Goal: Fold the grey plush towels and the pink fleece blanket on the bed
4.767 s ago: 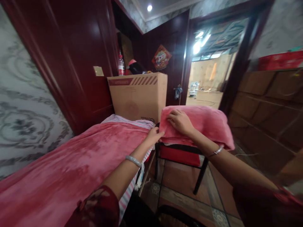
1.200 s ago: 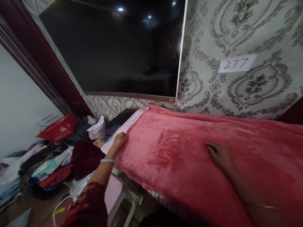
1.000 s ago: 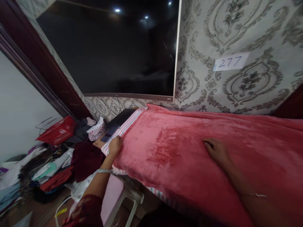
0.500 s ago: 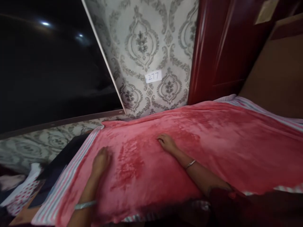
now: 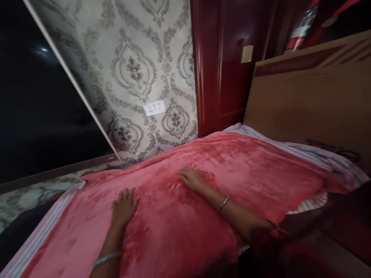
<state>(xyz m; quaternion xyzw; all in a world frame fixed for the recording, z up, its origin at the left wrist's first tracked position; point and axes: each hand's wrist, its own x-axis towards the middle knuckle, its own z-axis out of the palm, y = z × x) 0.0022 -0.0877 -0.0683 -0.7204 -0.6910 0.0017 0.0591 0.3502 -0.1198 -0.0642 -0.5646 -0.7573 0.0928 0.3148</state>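
A plush pink-red blanket (image 5: 162, 224) lies spread over a striped cloth (image 5: 43, 235), whose white, pink and grey edge shows at the left and right. My left hand (image 5: 124, 206) rests palm down on the blanket with its fingers spread, holding nothing. Farther out and to the right, my right hand (image 5: 191, 178) also lies flat on the plush, fingers stretched out and slightly blurred. Around the hands the pile shows darker and lighter patches.
A dark television screen (image 5: 37, 104) stands at the left beside patterned wallpaper (image 5: 133, 69) bearing a paper label (image 5: 154, 108) marked 277. Behind the right side are a dark red door (image 5: 232, 77), a large cardboard box (image 5: 304, 100) and a plastic bottle (image 5: 301, 31).
The view has turned to the right, bringing more of the box and the bottle into sight. My left hand's fingers are now spread wider; my right hand's fingers have straightened from a curl.
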